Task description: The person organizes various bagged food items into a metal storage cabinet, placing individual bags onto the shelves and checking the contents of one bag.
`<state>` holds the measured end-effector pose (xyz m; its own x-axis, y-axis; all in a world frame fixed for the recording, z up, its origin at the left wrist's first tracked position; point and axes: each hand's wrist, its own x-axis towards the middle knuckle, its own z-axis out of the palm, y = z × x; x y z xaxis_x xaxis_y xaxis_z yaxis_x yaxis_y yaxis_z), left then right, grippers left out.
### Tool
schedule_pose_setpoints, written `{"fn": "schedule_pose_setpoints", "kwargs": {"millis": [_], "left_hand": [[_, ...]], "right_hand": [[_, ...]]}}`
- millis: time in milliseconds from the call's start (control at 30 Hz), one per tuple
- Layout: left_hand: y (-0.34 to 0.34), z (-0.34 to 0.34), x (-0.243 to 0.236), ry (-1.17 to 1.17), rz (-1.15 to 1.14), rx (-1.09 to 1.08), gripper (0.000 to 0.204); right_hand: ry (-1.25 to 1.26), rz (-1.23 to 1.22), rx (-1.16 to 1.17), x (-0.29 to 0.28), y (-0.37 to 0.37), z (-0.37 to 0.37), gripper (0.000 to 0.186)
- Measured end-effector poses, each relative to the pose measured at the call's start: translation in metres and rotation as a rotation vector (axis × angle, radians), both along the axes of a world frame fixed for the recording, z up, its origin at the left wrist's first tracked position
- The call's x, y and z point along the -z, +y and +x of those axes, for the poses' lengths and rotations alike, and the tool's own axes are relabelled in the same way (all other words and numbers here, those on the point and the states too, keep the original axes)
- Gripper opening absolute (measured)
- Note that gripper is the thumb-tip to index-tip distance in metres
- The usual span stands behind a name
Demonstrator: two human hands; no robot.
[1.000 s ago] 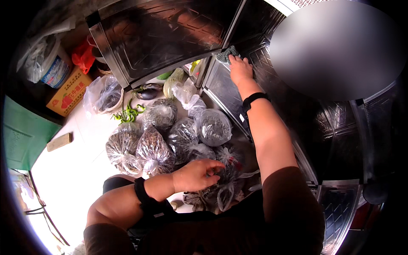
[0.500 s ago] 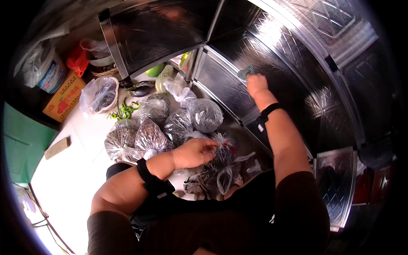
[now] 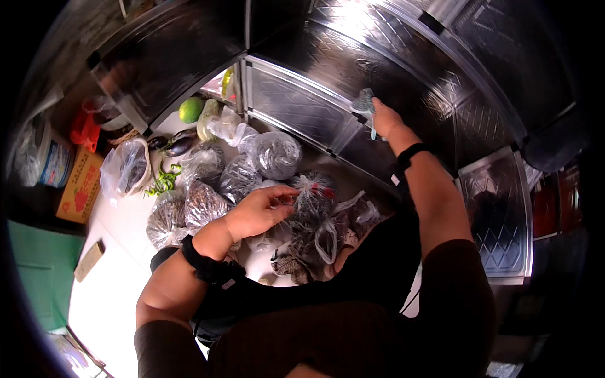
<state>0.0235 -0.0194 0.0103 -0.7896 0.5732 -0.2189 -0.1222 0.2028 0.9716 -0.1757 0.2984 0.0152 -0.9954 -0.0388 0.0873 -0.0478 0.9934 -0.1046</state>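
My right hand is closed on a grey-green cloth, held at the edge of a dark, shiny metal cabinet with an embossed diamond pattern. Part of the cloth hangs below the fingers. On the left, my left hand hovers over knotted clear plastic bags; its fingers are loosely bent and apart, with nothing seen between them. Closest to it are a bag with red bits and a bag of brownish dried stuff. A round, clear bag of dark contents lies farther off.
Beyond the bags lie a green round fruit, a pale long gourd, dark eggplants and green peppers. A cardboard box and a white bucket stand left. A small block rests on the pale floor.
My view has turned to the right. My right hand has shifted along the cabinet with the cloth, which now hangs lower. My left hand stays over the bags.
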Motion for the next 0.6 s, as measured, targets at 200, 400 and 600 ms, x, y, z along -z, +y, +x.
{"fn": "schedule_pose_setpoints", "kwargs": {"millis": [200,400,600], "left_hand": [[0.008,-0.006,0.023,0.017,-0.029,-0.033,0.033],[0.009,-0.013,0.034,-0.024,-0.078,-0.081,0.033],[0.016,-0.014,0.022,-0.051,-0.161,0.015,0.032]], "right_hand": [[-0.247,0.101,0.048,-0.009,0.012,0.036,0.052],[-0.100,0.038,0.007,0.015,0.048,0.053,0.053],[-0.010,-0.655,0.140,0.000,0.072,0.010,0.039]]}}
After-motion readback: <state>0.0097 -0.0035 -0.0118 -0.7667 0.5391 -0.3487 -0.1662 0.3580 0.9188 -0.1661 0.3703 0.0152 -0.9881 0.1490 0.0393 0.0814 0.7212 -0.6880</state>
